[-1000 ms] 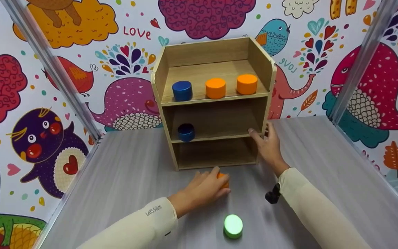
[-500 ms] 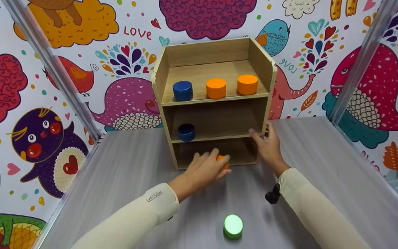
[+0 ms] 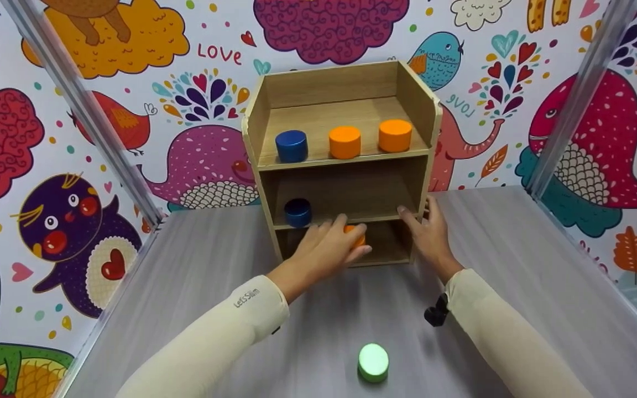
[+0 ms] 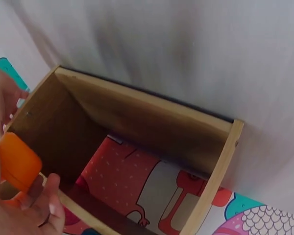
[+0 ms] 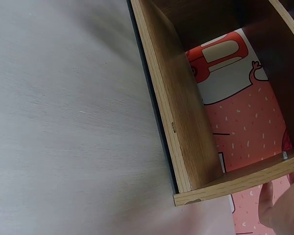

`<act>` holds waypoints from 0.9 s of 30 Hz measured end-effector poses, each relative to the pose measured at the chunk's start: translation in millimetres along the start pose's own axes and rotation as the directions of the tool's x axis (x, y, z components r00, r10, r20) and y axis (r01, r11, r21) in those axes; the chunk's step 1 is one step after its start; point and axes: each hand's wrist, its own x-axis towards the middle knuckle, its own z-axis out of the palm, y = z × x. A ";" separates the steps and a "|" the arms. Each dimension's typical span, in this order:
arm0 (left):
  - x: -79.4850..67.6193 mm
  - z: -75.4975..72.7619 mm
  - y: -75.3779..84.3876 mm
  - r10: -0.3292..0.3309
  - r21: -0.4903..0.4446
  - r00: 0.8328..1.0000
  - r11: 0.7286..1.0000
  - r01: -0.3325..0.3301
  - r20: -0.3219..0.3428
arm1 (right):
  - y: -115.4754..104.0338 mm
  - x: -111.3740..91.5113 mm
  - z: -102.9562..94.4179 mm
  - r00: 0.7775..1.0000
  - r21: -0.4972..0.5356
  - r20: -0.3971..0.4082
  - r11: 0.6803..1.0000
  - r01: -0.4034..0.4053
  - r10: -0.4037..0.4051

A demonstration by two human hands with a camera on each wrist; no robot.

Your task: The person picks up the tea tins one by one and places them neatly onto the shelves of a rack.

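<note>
My left hand (image 3: 318, 246) pinches an orange cylinder (image 3: 359, 237) between thumb and fingers, in front of the lower part of a small wooden shelf (image 3: 346, 190). Raised off the table, the cylinder (image 4: 20, 159) overlaps the edge of the middle board in the head view. My right hand (image 3: 432, 237) grips the shelf's right side, thumb at the front edge and fingers behind the panel. On the top board stand a blue cylinder (image 3: 292, 146) at the left and two orange ones to its right. A dark blue cylinder (image 3: 298, 213) sits at the left of the middle level.
A light green cylinder (image 3: 373, 362) stands on the grey table (image 3: 208, 249) near the front. Patterned walls (image 3: 208, 105) with metal corner posts (image 3: 83, 110) enclose the table at the back and sides. The bottom compartment's back is open in the left wrist view.
My left hand has lifted the orange cylinder from near the table in front of the shelf up toward the middle board. The right hand stays at the shelf's side.
</note>
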 end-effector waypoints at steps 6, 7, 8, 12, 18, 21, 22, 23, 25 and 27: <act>11.4 -4.0 -3.3 -0.006 -0.027 0.999 1.000 0.005 -0.035 | 17.9 10.3 -0.3 1.000 -0.036 -0.018 0.999 0.009 -0.009; 13.2 -4.5 -3.9 -0.006 -0.031 0.999 1.000 0.005 -0.041 | 16.9 9.8 -0.3 1.000 -0.038 -0.015 0.999 0.012 -0.013; 14.8 -5.2 -4.5 -0.005 -0.031 0.999 0.999 0.003 -0.048 | 15.4 8.9 -0.3 1.000 -0.039 -0.012 0.999 0.014 -0.015; 20.9 -7.8 -5.9 -0.001 -0.018 0.997 1.000 0.000 -0.076 | -1.5 0.2 -0.4 1.000 -0.034 -0.003 0.999 0.004 -0.004; 29.2 -9.2 -5.8 -0.015 -0.008 0.994 1.000 0.014 -0.113 | 0.2 1.5 0.6 1.000 -0.039 -0.017 0.999 0.025 -0.026; 33.1 -8.9 -6.5 -0.032 -0.005 0.993 0.999 0.031 -0.116 | -0.2 1.8 1.0 0.999 -0.045 -0.022 0.998 0.044 -0.045; 34.4 -8.8 -6.8 -0.039 -0.006 0.993 0.999 0.038 -0.113 | -0.2 1.8 1.1 0.998 -0.048 -0.026 0.998 0.049 -0.051; 35.6 -8.8 -7.2 -0.046 -0.008 0.993 0.999 0.046 -0.108 | -0.2 1.8 1.1 0.998 -0.050 -0.028 0.997 0.055 -0.057; 37.8 -8.8 -8.0 -0.064 -0.015 0.994 0.998 0.063 -0.088 | -0.4 1.4 1.0 0.998 -0.054 -0.029 0.997 0.055 -0.057; 39.7 -9.0 -8.7 -0.085 -0.024 0.995 0.996 0.083 -0.062 | -0.1 1.5 1.0 0.998 -0.055 -0.028 0.997 0.059 -0.061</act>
